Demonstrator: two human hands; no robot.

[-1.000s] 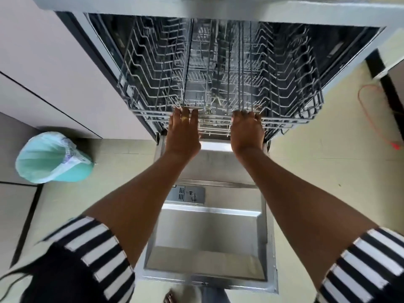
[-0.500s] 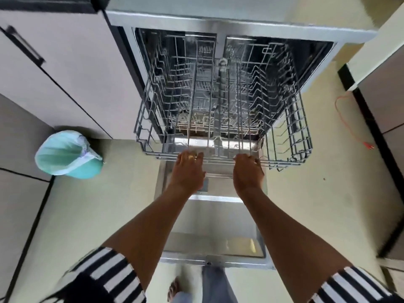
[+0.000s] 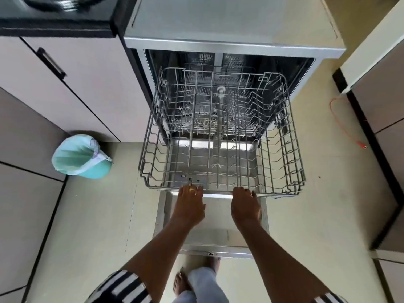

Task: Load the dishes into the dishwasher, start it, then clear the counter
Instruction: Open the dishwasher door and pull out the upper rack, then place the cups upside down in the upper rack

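Grey and open-meshed, the wire dish rack (image 3: 220, 149) stands drawn out of the stainless steel dishwasher (image 3: 229, 29), hanging above the lowered metal door (image 3: 214, 226). You have both hands on the rack's front rail. Your left hand (image 3: 190, 206) is left of the rail's middle and your right hand (image 3: 246, 207) just right of it, the two near each other but apart. The fingers of each hand bend down over the rail, so both grips are closed on the rack, with the fingertips hidden behind the wire. A gold ring (image 3: 192, 189) shows on your left hand.

Left of the rack, a teal round bin with a pale liner (image 3: 83, 158) sits on the floor against the beige cabinet with a black bar handle (image 3: 51, 63). Behind and left of the rack runs a black countertop (image 3: 54, 25). Right of the rack, a thin orange cord (image 3: 343, 123) lies on the floor. In front of the rack, below the door's edge, you can see your bare foot (image 3: 181, 283) and black-and-white striped sleeves (image 3: 122, 287).
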